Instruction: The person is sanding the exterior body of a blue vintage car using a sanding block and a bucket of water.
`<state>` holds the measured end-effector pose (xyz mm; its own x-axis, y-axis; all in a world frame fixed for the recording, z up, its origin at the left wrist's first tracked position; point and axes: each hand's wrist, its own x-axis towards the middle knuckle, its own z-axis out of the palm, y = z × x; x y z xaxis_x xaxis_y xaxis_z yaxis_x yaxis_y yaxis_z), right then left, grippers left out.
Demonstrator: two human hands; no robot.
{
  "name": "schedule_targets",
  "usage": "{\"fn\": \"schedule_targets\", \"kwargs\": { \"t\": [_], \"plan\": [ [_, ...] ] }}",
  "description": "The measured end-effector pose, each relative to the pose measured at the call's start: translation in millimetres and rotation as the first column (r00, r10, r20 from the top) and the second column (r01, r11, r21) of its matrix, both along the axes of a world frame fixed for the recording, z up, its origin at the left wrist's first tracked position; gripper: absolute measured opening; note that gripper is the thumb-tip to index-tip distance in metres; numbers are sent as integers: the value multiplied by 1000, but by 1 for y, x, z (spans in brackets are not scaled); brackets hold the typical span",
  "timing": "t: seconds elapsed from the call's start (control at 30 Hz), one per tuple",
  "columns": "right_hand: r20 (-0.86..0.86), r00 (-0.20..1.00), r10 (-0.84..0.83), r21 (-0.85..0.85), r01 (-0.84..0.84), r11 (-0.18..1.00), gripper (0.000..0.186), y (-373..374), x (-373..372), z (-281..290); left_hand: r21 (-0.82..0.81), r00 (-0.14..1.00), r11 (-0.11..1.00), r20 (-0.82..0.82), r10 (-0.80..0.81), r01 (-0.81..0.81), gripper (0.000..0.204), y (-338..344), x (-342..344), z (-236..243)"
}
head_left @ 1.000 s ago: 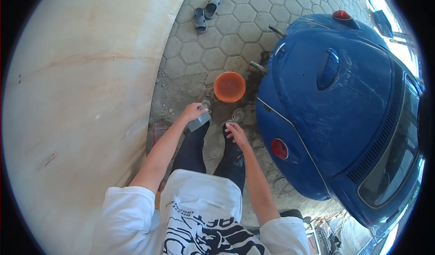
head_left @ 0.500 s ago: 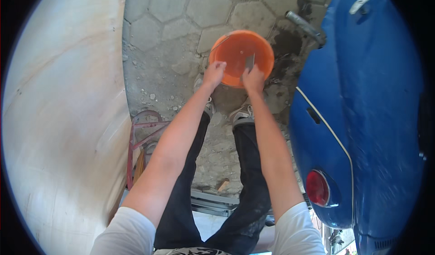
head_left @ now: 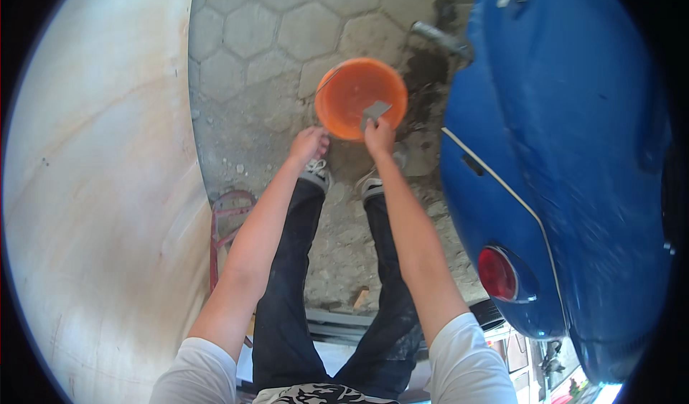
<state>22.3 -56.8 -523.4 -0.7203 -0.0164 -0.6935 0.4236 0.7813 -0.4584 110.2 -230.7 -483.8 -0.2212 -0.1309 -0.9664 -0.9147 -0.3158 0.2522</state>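
Observation:
An orange bucket [head_left: 329, 110] with a thin wire handle stands on the ground in front of my feet. My right hand [head_left: 380, 137] is at the bucket's near right rim, closed on a flat grey piece of sandpaper [head_left: 376, 110] that sticks out over the opening. Just outside the near left rim, above my left shoe, hangs my left hand [head_left: 309, 146]. Its fingers are loosely curled, and nothing shows in them. What lies at the bottom of the bucket is hard to make out.
A blue car body [head_left: 531, 146] with a red tail light [head_left: 497, 273] stands close on my right. On my left rises a large pale, stained panel [head_left: 108, 174]. A reddish metal frame [head_left: 214, 246] sits beside it. Hexagonal paving [head_left: 308, 31] lies ahead, with a wet patch.
My left hand has drawn back from over the bucket to outside its rim. The right hand has pulled nearer with the sandpaper, now turned flatter. My view has shifted slightly.

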Motion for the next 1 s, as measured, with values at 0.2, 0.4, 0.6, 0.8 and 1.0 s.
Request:
{"fn": "schedule_targets", "kwargs": {
  "t": [0.2, 0.4, 0.6, 0.8, 1.0],
  "plan": [
    [472, 748, -467, -203, 608, 768, 25, 20, -26, 113, 26, 996, 997, -56, -77, 78, 28, -5, -25, 104],
    [639, 476, -604, -330, 879, 343, 29, 63, -17, 285, 103, 976, 971, -67, -208, 214, 34, -5, -40, 241],
    [596, 300, -745, -451, 892, -2, 41, 132, 29, 430, 149, 982, 972, -79, -170, 180, 36, -25, -52, 299],
    [380, 108, -918, -582, 800, -147, 40, 229, 113, 499, 66, 936, 941, -145, -320, 332, 33, 25, -113, 356],
    [85, -95, -992, -455, 882, -123, 37, 316, 186, 494, -65, 781, 853, -372, -502, 517, 32, 152, -144, 433]
  ]
}}
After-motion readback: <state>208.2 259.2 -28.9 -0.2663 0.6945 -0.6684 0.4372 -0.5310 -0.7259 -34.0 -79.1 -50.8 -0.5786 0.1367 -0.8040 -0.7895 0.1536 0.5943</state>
